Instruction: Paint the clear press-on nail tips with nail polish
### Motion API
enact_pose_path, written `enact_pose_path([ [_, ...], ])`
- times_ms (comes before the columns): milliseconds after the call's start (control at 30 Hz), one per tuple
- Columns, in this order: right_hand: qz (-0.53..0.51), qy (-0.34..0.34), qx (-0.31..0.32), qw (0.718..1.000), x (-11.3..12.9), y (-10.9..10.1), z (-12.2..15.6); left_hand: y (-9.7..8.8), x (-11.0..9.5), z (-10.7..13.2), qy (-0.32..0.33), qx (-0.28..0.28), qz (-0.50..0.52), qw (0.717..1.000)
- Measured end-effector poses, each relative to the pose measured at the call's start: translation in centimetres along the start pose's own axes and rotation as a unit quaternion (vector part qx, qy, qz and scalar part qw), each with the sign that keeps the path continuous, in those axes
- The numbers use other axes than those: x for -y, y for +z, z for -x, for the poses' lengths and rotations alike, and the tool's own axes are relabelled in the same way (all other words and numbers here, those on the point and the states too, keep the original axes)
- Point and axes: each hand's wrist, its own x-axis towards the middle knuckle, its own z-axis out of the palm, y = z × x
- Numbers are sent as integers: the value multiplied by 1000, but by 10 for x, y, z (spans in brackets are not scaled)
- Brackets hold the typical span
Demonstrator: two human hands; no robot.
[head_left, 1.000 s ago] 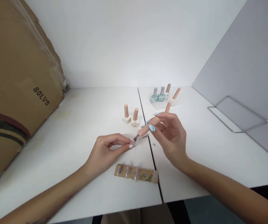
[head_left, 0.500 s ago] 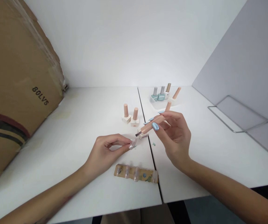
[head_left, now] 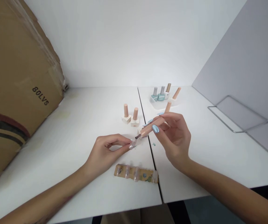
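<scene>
My left hand (head_left: pixel 112 147) pinches a small clear false nail (head_left: pixel 133 143) between thumb and fingertips. From the right, my right hand (head_left: pixel 171 133) is closed on a nail polish brush (head_left: pixel 151 127) by its peach-coloured cap. The dark bristles point down and left, at the false nail's upper edge; whether they touch it I cannot tell. Partly hidden behind the brush is a white polish bottle (head_left: pixel 140 133) on the table. Nearer to me lies a strip of brown cardboard (head_left: pixel 140 173) with several clear false nails standing on it.
Two white bottles (head_left: pixel 135 122) with peach caps stand behind my hands. A clear tray (head_left: pixel 164 105) farther back holds several polish bottles. A large cardboard box (head_left: pixel 19 68) rises at left; a wire stand (head_left: pixel 236 113) is at right. A dark seam (head_left: pixel 156 169) splits the white table.
My right hand has brought the brush slightly down and left, so its tip is now right at the false nail. My left hand stays in place.
</scene>
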Motion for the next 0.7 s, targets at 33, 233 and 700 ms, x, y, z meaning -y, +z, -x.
enact_pose_path([
  [33, -9, 0, 17, 1000, 0, 0, 1, 0, 0, 0, 0, 1, 3, 1000],
  [233, -11, 20, 6, 1000, -1, 1, 1, 0, 2, 1, -1, 0, 9, 1000],
  [700, -3, 38, -22, 999, -2, 1, 0, 0, 0, 1, -11, 1, 20, 1000],
])
